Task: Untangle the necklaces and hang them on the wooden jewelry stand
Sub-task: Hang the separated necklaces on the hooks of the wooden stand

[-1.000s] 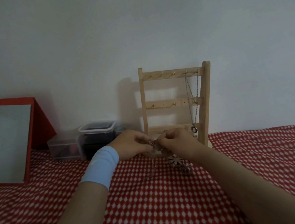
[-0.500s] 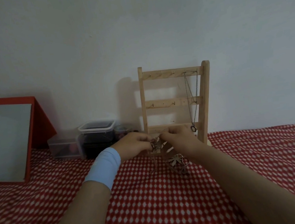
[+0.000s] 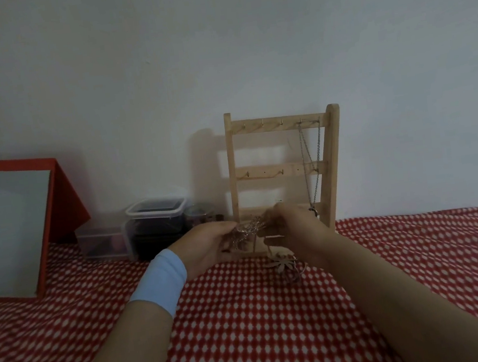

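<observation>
Bare wooden stand (image 3: 328,152), metal chains (image 3: 247,229), cloth (image 3: 248,328).

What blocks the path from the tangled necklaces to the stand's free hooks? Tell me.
Nothing visible. The left hand and right hand hold the tangle just before the wooden stand; its top-left hooks are bare, and the hung necklace takes only the right end.

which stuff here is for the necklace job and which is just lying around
Job: tangled silver chains pinched by left hand and right hand; pale flower-shaped pendant; wooden jewelry stand; chain necklace hung on it.
Lying about: red-framed mirror; clear plastic boxes.
</observation>
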Action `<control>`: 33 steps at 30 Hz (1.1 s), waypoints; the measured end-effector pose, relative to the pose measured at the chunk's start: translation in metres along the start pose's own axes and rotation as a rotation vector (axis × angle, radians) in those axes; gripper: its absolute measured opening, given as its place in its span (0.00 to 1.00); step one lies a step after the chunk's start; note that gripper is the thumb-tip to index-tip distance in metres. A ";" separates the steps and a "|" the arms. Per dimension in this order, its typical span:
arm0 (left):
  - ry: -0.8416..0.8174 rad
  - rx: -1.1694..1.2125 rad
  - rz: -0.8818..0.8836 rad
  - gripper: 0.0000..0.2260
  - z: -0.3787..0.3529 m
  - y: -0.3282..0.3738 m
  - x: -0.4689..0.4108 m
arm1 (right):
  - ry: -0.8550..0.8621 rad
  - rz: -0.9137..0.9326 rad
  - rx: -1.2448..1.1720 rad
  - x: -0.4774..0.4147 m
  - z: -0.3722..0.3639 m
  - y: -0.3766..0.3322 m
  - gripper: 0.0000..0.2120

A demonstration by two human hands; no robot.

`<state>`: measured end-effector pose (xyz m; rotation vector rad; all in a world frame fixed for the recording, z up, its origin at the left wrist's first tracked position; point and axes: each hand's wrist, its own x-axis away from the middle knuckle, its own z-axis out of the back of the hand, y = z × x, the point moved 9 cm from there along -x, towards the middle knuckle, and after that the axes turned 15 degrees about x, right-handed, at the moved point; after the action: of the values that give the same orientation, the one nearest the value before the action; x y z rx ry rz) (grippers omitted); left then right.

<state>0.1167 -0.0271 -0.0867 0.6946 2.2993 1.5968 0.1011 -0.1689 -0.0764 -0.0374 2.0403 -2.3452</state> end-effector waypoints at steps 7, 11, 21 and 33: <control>0.028 0.280 -0.135 0.17 0.001 0.016 -0.007 | -0.276 -0.039 0.411 0.014 -0.027 0.007 0.15; -0.034 0.241 -0.060 0.20 -0.006 0.008 -0.006 | -0.162 -0.007 0.470 0.010 -0.022 0.003 0.12; -0.074 0.045 -0.033 0.15 -0.015 0.012 0.000 | -0.222 0.137 0.298 0.012 -0.017 -0.009 0.07; 0.053 -0.469 -0.158 0.05 -0.005 0.035 0.000 | -0.038 0.261 0.294 0.010 0.001 -0.022 0.09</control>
<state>0.1225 -0.0211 -0.0525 0.3510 1.8449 1.9879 0.0907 -0.1669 -0.0545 0.1785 1.5554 -2.4228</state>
